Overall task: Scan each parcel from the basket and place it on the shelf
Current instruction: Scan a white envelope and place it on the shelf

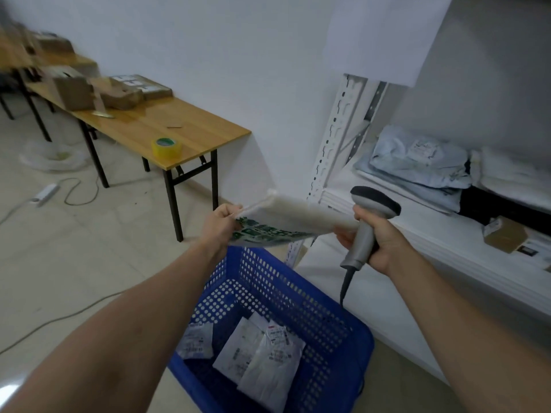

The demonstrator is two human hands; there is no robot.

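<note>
The person is standing beside the shelf (417, 231) and holding a parcel (298, 217) up over the basket (262, 275), level with the lower shelf board. The left hand (222, 223) is pinching the parcel's left edge, its fingers (231, 211) curled tight on the seam. The right hand (384, 242) is wrapping round the handle of the scanner (363, 234), whose head is sitting just above the parcel's right end. That hand's lower fingertips seem to be touching this end, though I cannot tell whether they are gripping it.

The parcel is looking like a soft plastic mailer, white with green print. It is sagging a little between the hands, so I would judge it light, floppy and somewhat slick. A pinch at an edge seam, as the left hand is doing, is suiting it. Holding it taut at both ends would be keeping any label flat for scanning, but the label is not showing from here.

More mailers (259, 359) are lying in the basket. Pale blue bags (417, 162) are lying on the shelf. Behind, a counter (167, 126) is carrying a roll of tape (166, 147).
</note>
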